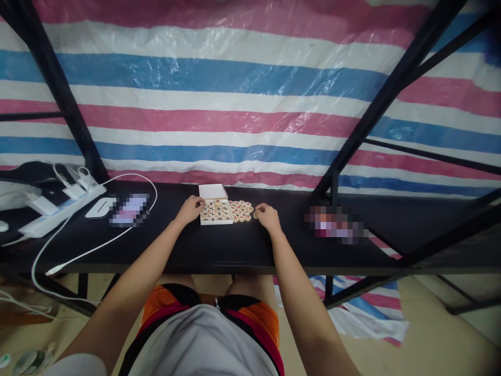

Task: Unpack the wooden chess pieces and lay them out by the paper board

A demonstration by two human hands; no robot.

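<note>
Chess pieces lie between outstretched arms: right hand pinches one, left hand grips the box.

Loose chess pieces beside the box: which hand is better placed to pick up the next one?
Right. The right hand already rests at the right edge of the loose chess pieces, fingertips touching one. The left hand sits on the far side, at the left edge of the box.

My table is black; the tarp at twelve o'clock is striped pink, white and blue; the box is white with tan pieces.
</note>
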